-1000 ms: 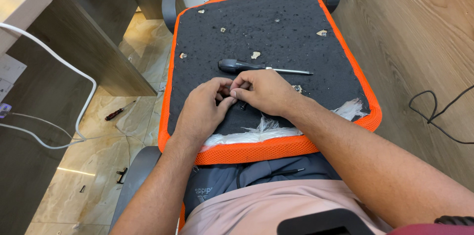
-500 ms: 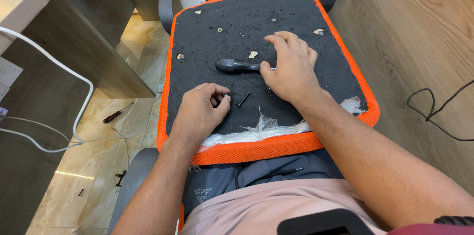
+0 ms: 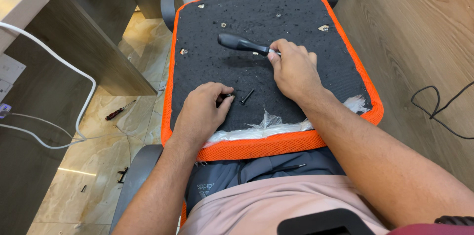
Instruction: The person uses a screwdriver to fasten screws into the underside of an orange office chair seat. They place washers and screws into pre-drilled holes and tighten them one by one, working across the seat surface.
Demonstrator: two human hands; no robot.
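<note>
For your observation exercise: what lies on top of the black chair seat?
On the chair seat: a screwdriver gripped by the right hand, a loose screw, the left hand. Its palm hides anything beneath.

Beside you a red-handled screwdriver (image 3: 117, 112) lay on the marble floor (image 3: 98, 166), a white cable (image 3: 74, 74) looped nearby, and a black cable (image 3: 442, 111) curled across wooden flooring (image 3: 414, 42).

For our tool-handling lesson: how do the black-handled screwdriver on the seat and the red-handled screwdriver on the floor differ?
The black-handled screwdriver lies on the chair's black seat underside, its shaft under the right hand; the red-handled screwdriver lies untouched on the tiled floor. The black one looks larger in view. Both lie flat.
</note>
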